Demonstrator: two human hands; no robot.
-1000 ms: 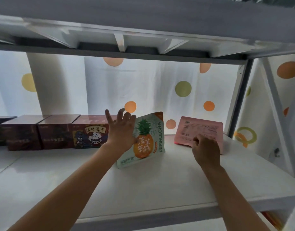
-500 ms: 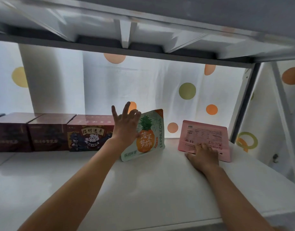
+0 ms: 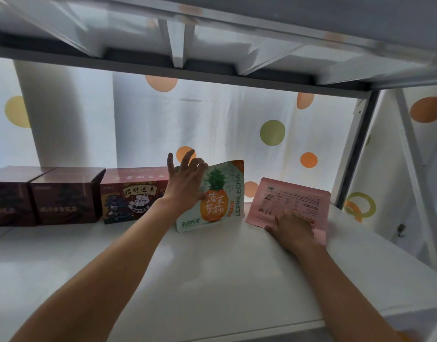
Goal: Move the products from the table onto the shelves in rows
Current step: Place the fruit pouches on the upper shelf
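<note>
The lower left part of the pineapple pouch (image 3: pixel 218 193) is sitting hidden behind the left hand (image 3: pixel 185 183), and the near edge of the pink pouch (image 3: pixel 294 201) is lying covered by the right hand (image 3: pixel 290 228). The dark red boxes (image 3: pixel 40 196) are running off the left edge of the view, their printing too dim to read. The cat-print box (image 3: pixel 133 196) is partly screened on its right end by the left wrist.

The left hand is reaching in with fingers spread wide and fairly straight, palm pressing against the left side of the pineapple pouch; whether the thumb is hooking behind the pouch cannot be told. The right hand is lying flat, fingers extended, pressing on the lower part of the pink pouch.

The pineapple pouch is standing on the white shelf (image 3: pixel 212 280), tilting slightly rightward, just beside the cat-print box. It is showing a pale green face with an orange pineapple, white script and the word LEPINLECHA up its right side. The pink pouch is leaning back near it on the right, apart from it, showing fine printed text and a small barcode. Behind everything a spotted curtain (image 3: pixel 237 124) is hanging, glowing with daylight.
</note>
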